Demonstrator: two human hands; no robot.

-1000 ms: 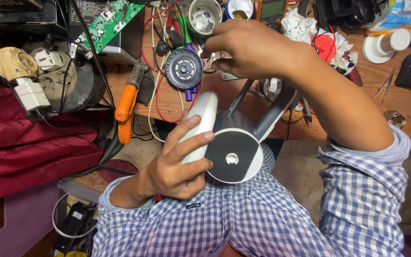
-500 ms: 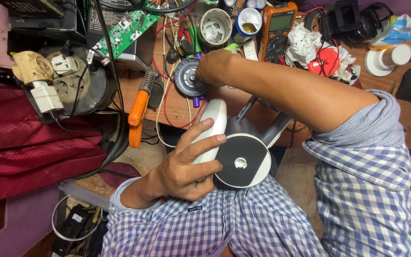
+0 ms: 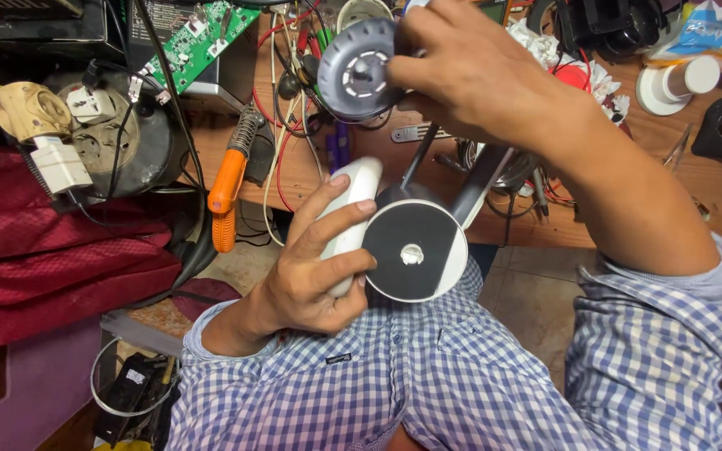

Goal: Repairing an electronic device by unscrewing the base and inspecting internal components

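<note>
My left hand [image 3: 315, 267] grips the white handle [image 3: 353, 213] of a small appliance held over my lap. Its round head, a black disc with a white rim [image 3: 415, 250] and a screw in the middle, faces the camera. Two grey bars run from the head up toward the bench. My right hand [image 3: 470, 71] is raised over the bench and holds a round grey part with a metal hub [image 3: 357, 71], its face turned to the camera.
The wooden bench [image 3: 628, 175] is crowded: an orange-handled soldering iron [image 3: 231, 179] hangs at its edge, with red and black wires, a green circuit board [image 3: 194, 38], a black cable reel with sockets [image 3: 114, 138] and a white round stand [image 3: 670, 83]. Red cloth [image 3: 52, 250] lies at the left.
My right hand has lifted the grey round part off the bench and brought it closer to the camera. My left hand keeps the same grip on the white handle.
</note>
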